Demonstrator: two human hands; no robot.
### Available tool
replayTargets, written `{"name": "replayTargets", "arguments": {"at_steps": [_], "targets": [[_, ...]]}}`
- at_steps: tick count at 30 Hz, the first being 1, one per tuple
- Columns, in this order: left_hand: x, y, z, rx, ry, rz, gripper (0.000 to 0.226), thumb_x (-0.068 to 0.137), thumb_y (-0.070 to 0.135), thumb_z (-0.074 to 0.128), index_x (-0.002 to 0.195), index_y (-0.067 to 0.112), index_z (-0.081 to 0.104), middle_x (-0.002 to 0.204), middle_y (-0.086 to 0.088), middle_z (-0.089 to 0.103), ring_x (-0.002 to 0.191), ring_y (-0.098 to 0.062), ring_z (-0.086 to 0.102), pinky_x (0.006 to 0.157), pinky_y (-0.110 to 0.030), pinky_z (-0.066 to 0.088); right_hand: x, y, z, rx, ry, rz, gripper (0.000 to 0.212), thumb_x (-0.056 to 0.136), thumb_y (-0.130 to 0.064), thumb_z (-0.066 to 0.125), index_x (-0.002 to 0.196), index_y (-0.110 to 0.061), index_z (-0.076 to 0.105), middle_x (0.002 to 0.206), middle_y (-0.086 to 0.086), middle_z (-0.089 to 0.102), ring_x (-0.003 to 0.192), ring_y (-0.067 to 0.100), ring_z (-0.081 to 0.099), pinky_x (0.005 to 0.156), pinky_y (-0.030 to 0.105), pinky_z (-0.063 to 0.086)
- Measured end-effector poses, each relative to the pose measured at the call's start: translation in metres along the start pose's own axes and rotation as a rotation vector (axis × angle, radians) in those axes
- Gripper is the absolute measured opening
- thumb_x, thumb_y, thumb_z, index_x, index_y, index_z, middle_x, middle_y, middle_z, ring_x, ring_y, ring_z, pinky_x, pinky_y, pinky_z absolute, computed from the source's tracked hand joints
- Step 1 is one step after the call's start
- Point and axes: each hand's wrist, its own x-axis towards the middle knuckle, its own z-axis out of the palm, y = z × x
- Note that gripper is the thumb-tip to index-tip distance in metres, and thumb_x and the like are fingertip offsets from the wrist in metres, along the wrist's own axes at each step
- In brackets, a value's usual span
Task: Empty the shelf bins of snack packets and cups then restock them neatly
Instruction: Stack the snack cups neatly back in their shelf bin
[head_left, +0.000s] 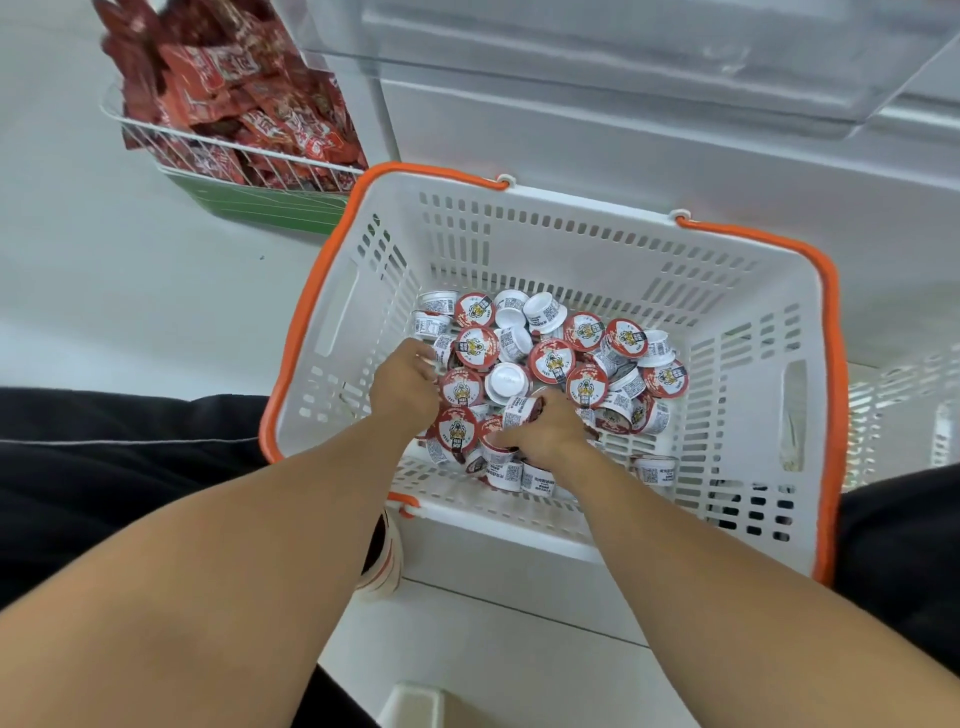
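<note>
A white plastic basket (519, 239) with orange rim and handles sits on the floor in front of me. Its bottom holds a loose pile of several small white cups with red printed lids (587, 379). Both my hands reach down into the pile at its near left side. My left hand (402, 387) has its fingers curled around cups at the pile's left edge. My right hand (545, 426) is closed over a cup lying on its side, with more cups under the palm. A clear empty shelf bin (623, 67) juts out above the basket.
A white wire basket (171, 140) heaped with red snack packets (244, 98) stands at the back left on a green base. White shelving rises behind the basket. My dark-clothed knees flank the basket on both sides. Another white crate (898, 410) shows at the right edge.
</note>
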Motion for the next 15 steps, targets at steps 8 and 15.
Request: {"name": "replayTargets", "arguments": {"at_steps": [8, 15], "targets": [[-0.003, 0.004, -0.003, 0.007, -0.201, 0.105, 0.051, 0.087, -0.013, 0.048, 0.124, 0.019, 0.062, 0.146, -0.006, 0.04, 0.127, -0.024, 0.047, 0.097, -0.034, 0.049, -0.001, -0.007, 0.002, 0.27, -0.142, 0.186, 0.057, 0.063, 0.011, 0.086, 0.105, -0.014, 0.055, 0.101, 0.007, 0.069, 0.09, 0.023, 0.066, 0.071, 0.035, 0.058], [-0.015, 0.01, -0.009, 0.471, -0.547, 0.022, 0.043, 0.091, -0.003, 0.043, 0.122, 0.015, 0.066, 0.14, -0.011, 0.054, 0.114, -0.029, 0.058, 0.082, -0.029, 0.051, 0.002, -0.004, -0.027, 0.282, -0.255, 0.276, 0.051, 0.075, 0.011, 0.077, 0.115, -0.01, 0.052, 0.1, 0.012, 0.071, 0.082, 0.02, 0.063, 0.058, 0.03, 0.05]]}}
